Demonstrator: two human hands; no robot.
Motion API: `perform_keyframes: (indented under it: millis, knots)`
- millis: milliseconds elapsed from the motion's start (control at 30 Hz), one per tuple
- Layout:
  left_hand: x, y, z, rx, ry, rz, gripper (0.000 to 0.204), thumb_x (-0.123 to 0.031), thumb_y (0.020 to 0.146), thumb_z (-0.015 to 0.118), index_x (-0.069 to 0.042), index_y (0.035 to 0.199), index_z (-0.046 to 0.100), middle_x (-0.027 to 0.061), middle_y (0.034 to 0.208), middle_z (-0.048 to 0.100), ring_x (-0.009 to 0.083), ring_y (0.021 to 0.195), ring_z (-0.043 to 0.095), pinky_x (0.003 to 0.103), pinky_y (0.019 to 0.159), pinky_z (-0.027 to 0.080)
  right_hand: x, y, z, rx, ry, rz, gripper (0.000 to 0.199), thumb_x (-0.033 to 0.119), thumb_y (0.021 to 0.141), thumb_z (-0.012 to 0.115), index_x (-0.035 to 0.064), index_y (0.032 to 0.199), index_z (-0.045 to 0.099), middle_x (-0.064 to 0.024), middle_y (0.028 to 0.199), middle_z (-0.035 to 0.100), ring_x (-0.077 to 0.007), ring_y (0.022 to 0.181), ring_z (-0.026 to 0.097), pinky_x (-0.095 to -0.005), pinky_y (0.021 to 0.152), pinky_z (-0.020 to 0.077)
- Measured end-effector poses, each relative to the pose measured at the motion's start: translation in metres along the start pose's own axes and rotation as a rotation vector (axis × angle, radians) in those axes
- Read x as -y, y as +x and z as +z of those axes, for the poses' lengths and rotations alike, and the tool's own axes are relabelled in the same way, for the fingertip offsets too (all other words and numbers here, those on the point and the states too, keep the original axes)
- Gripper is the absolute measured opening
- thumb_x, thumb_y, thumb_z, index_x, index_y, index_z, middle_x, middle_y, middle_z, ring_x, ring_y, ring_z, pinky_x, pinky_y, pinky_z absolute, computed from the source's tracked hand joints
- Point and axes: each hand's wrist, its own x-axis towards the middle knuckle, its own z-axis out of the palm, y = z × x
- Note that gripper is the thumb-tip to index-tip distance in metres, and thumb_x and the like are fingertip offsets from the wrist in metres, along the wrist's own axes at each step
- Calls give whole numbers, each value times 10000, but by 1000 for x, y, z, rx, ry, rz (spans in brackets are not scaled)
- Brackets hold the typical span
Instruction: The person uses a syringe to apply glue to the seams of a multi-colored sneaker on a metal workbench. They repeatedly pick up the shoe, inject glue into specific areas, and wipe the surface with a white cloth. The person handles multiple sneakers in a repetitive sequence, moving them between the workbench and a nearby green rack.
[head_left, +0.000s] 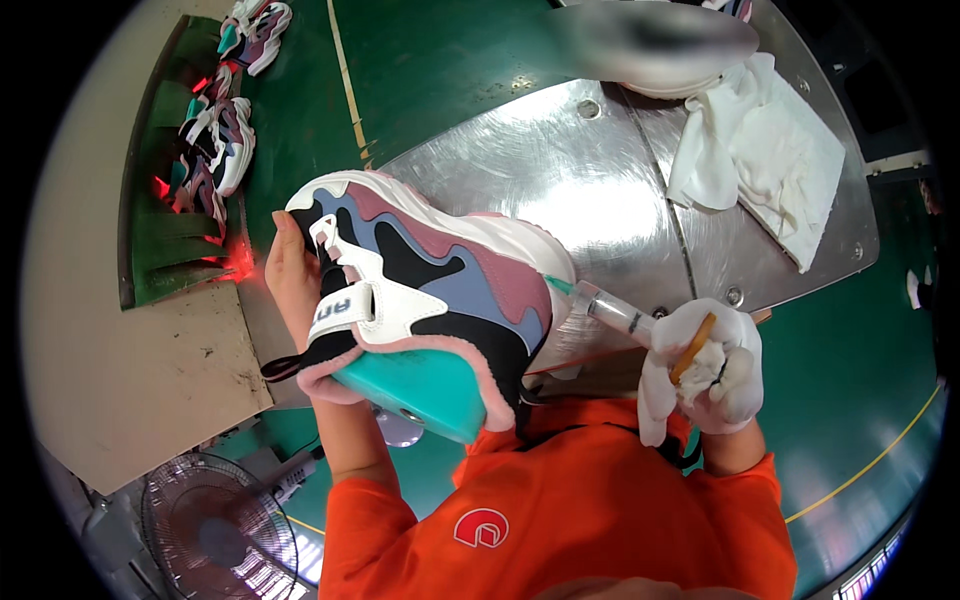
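A multicoloured sneaker [490, 285] in mauve, blue, black and white is tilted in front of me, its toe at the far left. A turquoise shoe last [425, 390] fills its opening. My bare left hand [288, 270] grips the sneaker from its left side; the shoe hides most of the fingers. My right hand [738, 365], in a white glove, is closed around a clear syringe [615, 310]. Its green tip meets the seam between upper and white sole near the heel. A brown stick [694, 348] and a white wad [706, 370] are also in that hand.
A metal table [520, 160] spans the middle, with white cloths [745, 140] on its right and a blurred pale object [660, 45] at the back. On the left, sneakers [225, 145] sit by a red-lit green strip curtain [165, 235]. A fan [220, 530] stands lower left.
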Motion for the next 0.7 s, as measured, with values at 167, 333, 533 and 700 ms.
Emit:
perform_keyframes:
  millis: [167,333,533,700]
  knots:
    - [8,-4,-15,-10,-44,-35,290,-254,985,495,13,933,595,54,769,577,103,660,543,249,597,444,-10,-3,-2,-39,136,-59,603,-138,566,571,-168,1159,466,-228,778,606,-352,713,665,-357,561,574]
    - [18,8,-31,1,-79,22,241,-124,980,489,76,1050,604,122,880,636,163,768,607,283,704,510,-18,-6,-7,-68,83,-105,591,-138,581,574,-168,1162,471,-211,816,609,-306,732,669,-336,581,575]
    - [31,37,-67,608,200,669,184,-20,798,689,97,931,638,259,1032,663,299,938,657,401,866,544,-24,-1,-9,-32,73,-129,584,-144,583,555,-160,1162,478,-201,839,603,-270,726,665,-329,591,578]
    - [37,42,-102,575,235,518,278,35,664,754,65,914,636,229,980,679,273,927,662,399,839,551,-32,5,-15,37,5,-221,590,-149,588,556,-155,1171,471,-186,800,582,-267,720,662,-329,590,578]
